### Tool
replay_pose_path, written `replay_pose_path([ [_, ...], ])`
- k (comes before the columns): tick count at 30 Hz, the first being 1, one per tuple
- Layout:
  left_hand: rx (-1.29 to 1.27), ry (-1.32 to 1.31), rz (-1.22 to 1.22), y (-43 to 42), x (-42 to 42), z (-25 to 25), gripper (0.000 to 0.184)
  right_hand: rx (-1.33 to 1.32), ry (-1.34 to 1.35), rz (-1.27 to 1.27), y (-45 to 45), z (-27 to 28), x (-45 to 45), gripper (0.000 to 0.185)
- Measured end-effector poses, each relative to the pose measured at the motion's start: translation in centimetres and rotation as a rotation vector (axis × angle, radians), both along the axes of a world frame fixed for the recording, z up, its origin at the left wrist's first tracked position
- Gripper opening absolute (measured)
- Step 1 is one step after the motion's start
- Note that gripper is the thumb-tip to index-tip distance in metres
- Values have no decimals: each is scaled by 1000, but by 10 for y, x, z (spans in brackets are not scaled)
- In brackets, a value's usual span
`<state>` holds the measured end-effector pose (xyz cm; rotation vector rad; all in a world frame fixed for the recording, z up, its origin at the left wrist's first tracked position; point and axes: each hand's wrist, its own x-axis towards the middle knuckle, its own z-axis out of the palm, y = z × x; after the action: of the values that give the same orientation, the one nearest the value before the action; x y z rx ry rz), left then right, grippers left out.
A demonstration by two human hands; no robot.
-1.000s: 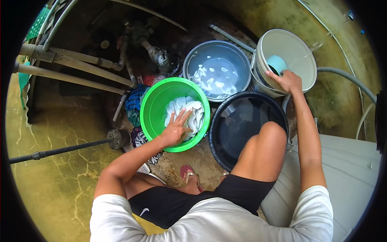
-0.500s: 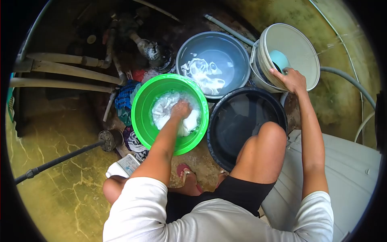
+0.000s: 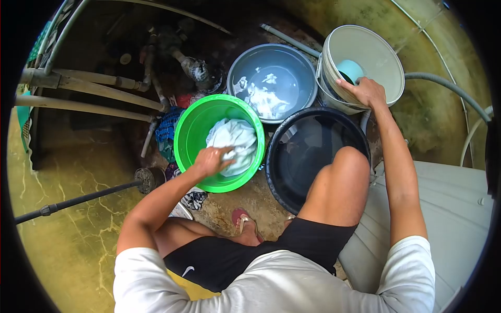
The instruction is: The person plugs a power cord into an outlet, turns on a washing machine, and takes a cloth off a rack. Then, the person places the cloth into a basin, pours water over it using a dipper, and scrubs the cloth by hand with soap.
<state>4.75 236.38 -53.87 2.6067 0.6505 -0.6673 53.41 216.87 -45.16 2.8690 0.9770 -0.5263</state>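
White wet cloth (image 3: 234, 138) lies bunched in a green basin (image 3: 183, 136). My left hand (image 3: 213, 160) is over the near left side of that basin, its fingers spread at the cloth's edge; whether they press on it I cannot tell. At the upper right, a cream bucket (image 3: 389, 57) leans tilted with its mouth toward me. My right hand (image 3: 370, 94) grips its near rim, thumb on the outer wall. A light-blue dipper (image 3: 350, 70) sits inside the bucket, close to my fingers.
A grey basin (image 3: 292, 83) holds water and submerged white cloth. Beside it, a black basin (image 3: 297, 161) holds water near my right knee. Coloured laundry (image 3: 169, 125) is piled left of the green basin. Pipes (image 3: 104, 93) extend from the left; a grey hose (image 3: 451, 86) runs behind the bucket.
My left hand has pulled back from the middle of the white cloth toward the basin's near left side. The cloth is now more heaped. My right hand stays at the bucket rim.
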Motion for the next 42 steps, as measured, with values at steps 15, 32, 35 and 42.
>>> replay_pose_path([
  [15, 320, 292, 4, -21, 58, -96, 112, 3, -81, 23, 5, -5, -2, 105],
  [32, -147, 124, 753, 114, 13, -190, 78, -5, -14, 10, 2, 1, -1, 107],
  [35, -83, 46, 611, 76, 17, -83, 81, 1, 0, 6, 2, 1, -1, 107],
  [42, 88, 234, 153, 2, 4, 55, 81, -8, -20, 6, 2, 4, -3, 101],
])
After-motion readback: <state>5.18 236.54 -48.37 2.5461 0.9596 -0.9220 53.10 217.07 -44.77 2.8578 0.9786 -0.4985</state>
